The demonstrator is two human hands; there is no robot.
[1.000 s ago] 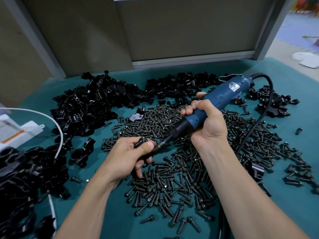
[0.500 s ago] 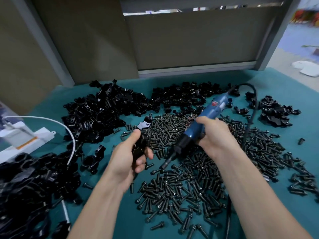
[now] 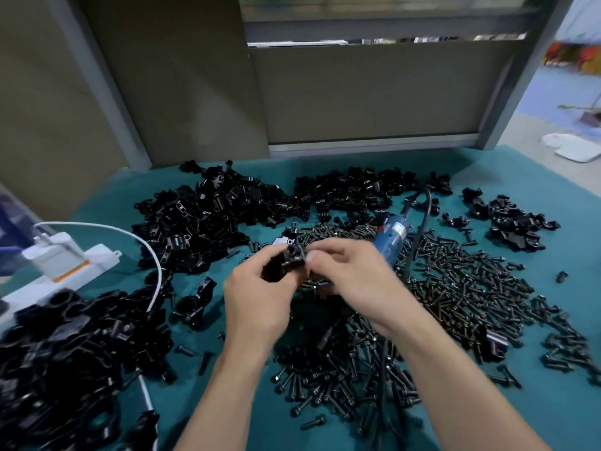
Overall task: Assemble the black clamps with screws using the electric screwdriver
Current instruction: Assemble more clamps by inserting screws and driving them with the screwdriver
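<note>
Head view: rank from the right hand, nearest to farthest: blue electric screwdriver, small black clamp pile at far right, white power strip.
From the right hand:
1. Blue electric screwdriver, right beside the hand, on its far side.
2. Small black clamp pile, off to the far right.
3. White power strip, far left, beyond the left hand.

- We see the left hand (image 3: 257, 297) gripping a black clamp (image 3: 291, 258) above the screws (image 3: 455, 288).
- The right hand (image 3: 351, 278) pinches the clamp's right side with thumb and fingers.
- The blue screwdriver (image 3: 392, 237) lies on the screws just behind the right hand.
- Behind and to the left, clamp piles (image 3: 208, 219) lie on the teal cloth (image 3: 536, 190); a white power strip (image 3: 65, 265) sits far left.
</note>
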